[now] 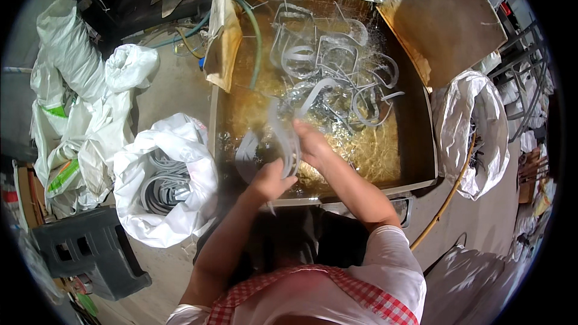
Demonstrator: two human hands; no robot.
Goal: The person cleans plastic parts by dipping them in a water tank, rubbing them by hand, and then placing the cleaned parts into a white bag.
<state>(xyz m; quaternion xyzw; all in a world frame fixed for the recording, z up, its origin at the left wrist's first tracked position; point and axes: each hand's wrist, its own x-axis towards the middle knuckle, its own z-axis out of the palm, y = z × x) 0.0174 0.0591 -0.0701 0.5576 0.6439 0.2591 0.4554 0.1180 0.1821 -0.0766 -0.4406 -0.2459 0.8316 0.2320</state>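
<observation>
grey strips (pixel 283 135) sit gripped in our left hand (pixel 271 180) and right hand (pixel 313 144) at frame centre, over the tub (pixel 415 144) of water and loops (pixel 337 66); the sack (pixel 165 186) lower left holds more.

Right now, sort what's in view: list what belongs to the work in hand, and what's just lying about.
In hand:
left hand
right hand
bent grey strips
tank of yellowish liquid
open white sack of strips

Lying about:
grey plastic stool
tied white bags
yellow hose
</observation>
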